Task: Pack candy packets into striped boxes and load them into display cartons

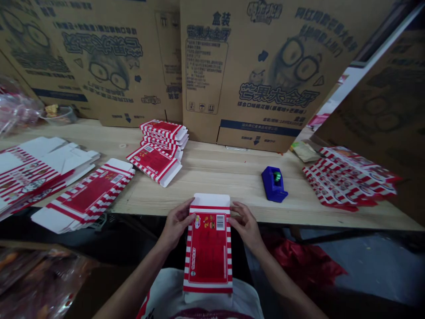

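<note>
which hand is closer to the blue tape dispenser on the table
Right. The right hand holds the striped carton by its right edge, below and left of the blue tape dispenser; the left hand holds its left edge, farther off.

packing workshop, shipping cartons [265,66], flat boxes [348,179]

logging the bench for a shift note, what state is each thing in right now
held carton: flat, top flap out, held by left hand and right hand
centre stack: flattened, piled
left pile: flat, fanned out
right pile: flat, fanned out
tape dispenser: upright, untouched
</note>
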{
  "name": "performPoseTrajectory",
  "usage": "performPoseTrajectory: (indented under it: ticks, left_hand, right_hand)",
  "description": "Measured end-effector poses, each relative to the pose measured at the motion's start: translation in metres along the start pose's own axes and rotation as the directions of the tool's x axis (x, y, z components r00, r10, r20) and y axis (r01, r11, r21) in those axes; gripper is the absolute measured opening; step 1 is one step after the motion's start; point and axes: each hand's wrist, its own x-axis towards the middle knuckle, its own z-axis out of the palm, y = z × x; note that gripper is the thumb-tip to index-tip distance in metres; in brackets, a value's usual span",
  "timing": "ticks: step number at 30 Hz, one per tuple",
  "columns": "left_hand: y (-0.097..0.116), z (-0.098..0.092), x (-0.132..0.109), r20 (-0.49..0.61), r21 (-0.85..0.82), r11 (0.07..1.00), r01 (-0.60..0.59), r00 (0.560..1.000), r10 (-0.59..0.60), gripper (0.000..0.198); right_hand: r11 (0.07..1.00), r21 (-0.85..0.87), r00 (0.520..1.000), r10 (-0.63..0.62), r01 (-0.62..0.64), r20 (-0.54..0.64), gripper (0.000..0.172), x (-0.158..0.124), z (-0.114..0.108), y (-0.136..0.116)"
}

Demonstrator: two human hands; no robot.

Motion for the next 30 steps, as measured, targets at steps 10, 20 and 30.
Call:
performPoseTrajectory:
  ticks: [10, 20, 30]
  left_hand:
    - [0.006, -0.001, 0.006, 0.027, 0.15, 0.986, 0.072, 0.997, -0.077, 0.029]
    - [0.003, -0.01, 0.004, 0.122, 0.05, 0.994, 0.093, 0.988, -0.098, 0.056]
    - [0.006, -0.004, 0.009, 0.153, 0.447, 0.893, -0.057, 0.988, -0.013, 0.024]
  right_hand:
    - [0.975, -0.169, 0.986, -0.128, 0.144, 0.104, 0.028, 0.02, -0.008, 0.007]
    - [0.997, -0.031, 0.965, 0.077, -0.072, 0.25, 0.052, 0.015, -0.009, 0.006]
    - [0.986, -0.16, 0.974, -0.014, 0.052, 0.226, 0.029, 0.008, -0.007, -0.001]
